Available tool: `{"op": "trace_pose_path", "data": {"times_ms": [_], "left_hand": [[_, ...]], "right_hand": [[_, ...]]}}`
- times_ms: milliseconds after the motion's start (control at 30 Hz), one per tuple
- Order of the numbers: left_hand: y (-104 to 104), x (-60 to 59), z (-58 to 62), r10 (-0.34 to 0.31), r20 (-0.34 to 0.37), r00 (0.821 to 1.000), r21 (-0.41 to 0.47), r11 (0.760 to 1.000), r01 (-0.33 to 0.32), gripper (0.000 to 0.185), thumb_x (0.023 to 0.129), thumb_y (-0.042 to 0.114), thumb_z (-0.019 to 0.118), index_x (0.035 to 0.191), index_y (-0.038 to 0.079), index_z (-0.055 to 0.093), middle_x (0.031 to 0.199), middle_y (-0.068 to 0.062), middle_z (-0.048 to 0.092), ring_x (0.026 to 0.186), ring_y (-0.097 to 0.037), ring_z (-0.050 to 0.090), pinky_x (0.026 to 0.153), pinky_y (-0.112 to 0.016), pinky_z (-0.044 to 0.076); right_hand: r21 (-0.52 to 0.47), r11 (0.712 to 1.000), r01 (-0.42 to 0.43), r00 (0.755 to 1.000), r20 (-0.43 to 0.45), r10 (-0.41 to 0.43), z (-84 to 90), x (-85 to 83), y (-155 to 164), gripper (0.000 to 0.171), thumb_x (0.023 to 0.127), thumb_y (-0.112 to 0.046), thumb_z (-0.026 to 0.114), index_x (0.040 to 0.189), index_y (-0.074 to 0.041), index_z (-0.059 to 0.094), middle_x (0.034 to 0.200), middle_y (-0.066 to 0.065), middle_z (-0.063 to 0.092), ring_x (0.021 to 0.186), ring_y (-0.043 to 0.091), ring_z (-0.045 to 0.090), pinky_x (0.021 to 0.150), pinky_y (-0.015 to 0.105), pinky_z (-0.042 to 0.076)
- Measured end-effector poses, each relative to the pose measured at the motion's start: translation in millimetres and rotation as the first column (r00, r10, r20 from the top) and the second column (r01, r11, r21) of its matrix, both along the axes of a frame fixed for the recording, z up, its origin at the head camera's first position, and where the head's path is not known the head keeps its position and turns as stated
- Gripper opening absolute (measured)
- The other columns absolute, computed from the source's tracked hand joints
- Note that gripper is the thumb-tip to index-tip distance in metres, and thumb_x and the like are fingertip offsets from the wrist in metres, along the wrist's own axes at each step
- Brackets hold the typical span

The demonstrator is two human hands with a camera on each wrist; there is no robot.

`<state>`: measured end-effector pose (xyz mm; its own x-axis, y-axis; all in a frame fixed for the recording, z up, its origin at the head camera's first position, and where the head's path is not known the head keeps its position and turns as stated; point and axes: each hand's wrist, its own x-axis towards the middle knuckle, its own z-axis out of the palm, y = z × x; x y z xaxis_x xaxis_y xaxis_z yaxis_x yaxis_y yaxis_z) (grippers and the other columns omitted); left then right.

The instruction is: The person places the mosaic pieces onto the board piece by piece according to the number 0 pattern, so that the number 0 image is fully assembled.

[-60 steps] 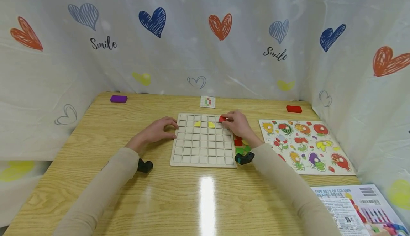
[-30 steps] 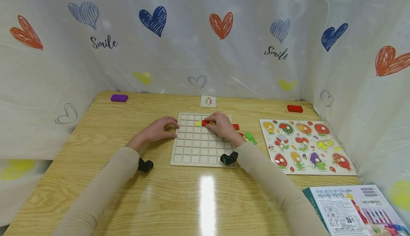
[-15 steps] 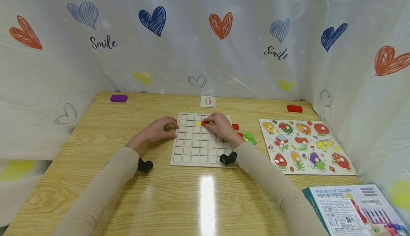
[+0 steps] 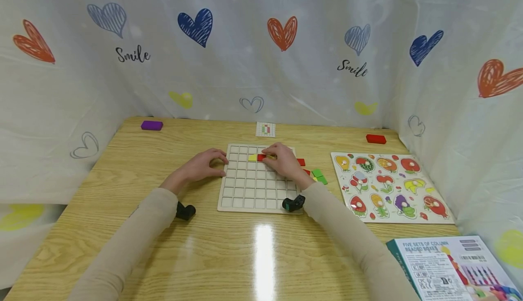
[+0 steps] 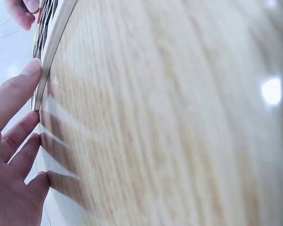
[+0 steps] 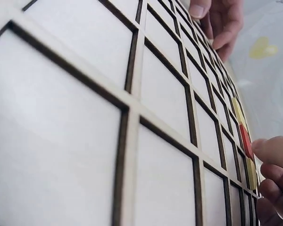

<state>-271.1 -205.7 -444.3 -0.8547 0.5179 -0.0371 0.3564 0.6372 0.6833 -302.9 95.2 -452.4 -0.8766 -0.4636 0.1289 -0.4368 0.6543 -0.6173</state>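
Note:
A wooden grid board (image 4: 257, 187) lies mid-table. In its second row a red piece (image 4: 261, 157) sits flat in a cell between two yellow pieces (image 4: 252, 157). My right hand (image 4: 270, 155) lies palm down over the board, a fingertip touching the red piece (image 6: 245, 140); the right wrist view shows the fingertips (image 6: 272, 151) against its edge and yellow pieces (image 6: 237, 109) on either side. My left hand (image 4: 218, 161) rests on the table, its thumb (image 5: 19, 89) and fingers against the board's left edge (image 5: 56, 42), holding nothing.
Loose red (image 4: 301, 162) and green (image 4: 319, 175) pieces lie right of the board. A fruit puzzle (image 4: 388, 185) and a printed box (image 4: 449, 264) are at the right. Purple block (image 4: 151, 125), pattern card (image 4: 265, 129) and red block (image 4: 375, 139) sit near the curtain.
My right hand carried the red piece from the board's top right corner leftward to the cell between the yellow pieces, then stayed there. The left hand has not moved.

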Motion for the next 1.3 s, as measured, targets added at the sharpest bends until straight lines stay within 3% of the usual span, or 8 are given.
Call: {"op": "trace_pose_path", "data": {"times_ms": [367,733,1033,1300], "left_hand": [[-0.6,-1.4,-2.5,0.004,0.002,1.0,-0.001,1.0,-0.004,0.033,0.09,0.022,0.074,0.118,0.007,0.064,0.142,-0.014,0.046,0.135,-0.036,0.038,0.111,-0.053,0.031],[0.7,-1.1,-2.2,0.006,0.008,1.0,0.002,1.0,-0.006,0.034,0.09,0.021,0.073,0.119,0.007,0.064,0.143,-0.015,0.045,0.136,-0.037,0.036,0.112,-0.054,0.03],[0.2,-1.3,-2.2,0.01,0.016,1.0,-0.001,1.0,-0.01,0.034,0.09,0.022,0.073,0.119,0.007,0.064,0.143,-0.015,0.045,0.137,-0.037,0.036,0.113,-0.054,0.029],[0.9,-0.6,-0.4,0.009,0.023,1.0,0.009,1.0,-0.01,0.033,0.09,0.02,0.073,0.118,0.006,0.064,0.144,-0.016,0.044,0.137,-0.037,0.035,0.113,-0.054,0.028]], "right_hand": [[-0.056,0.993,0.101,0.993,0.061,-0.098,13.6,12.7,39.6,0.034,0.097,-0.021,0.063,0.127,-0.006,0.065,0.125,0.012,0.059,0.105,0.025,0.059,0.088,0.039,0.053],[-0.13,0.969,0.209,0.966,0.179,-0.185,32.4,33.4,92.7,0.041,0.099,-0.028,0.059,0.134,-0.008,0.059,0.126,0.011,0.06,0.113,0.029,0.057,0.095,0.045,0.049],[-0.097,0.965,0.243,0.957,0.185,-0.222,26.2,39.4,120.7,0.042,0.099,-0.025,0.061,0.135,-0.005,0.057,0.129,0.015,0.059,0.114,0.033,0.057,0.093,0.047,0.05],[-0.046,0.973,0.226,0.957,0.195,-0.213,16.7,33.3,126.8,0.043,0.098,-0.024,0.062,0.135,-0.003,0.057,0.127,0.017,0.059,0.113,0.033,0.057,0.093,0.048,0.049]]}}
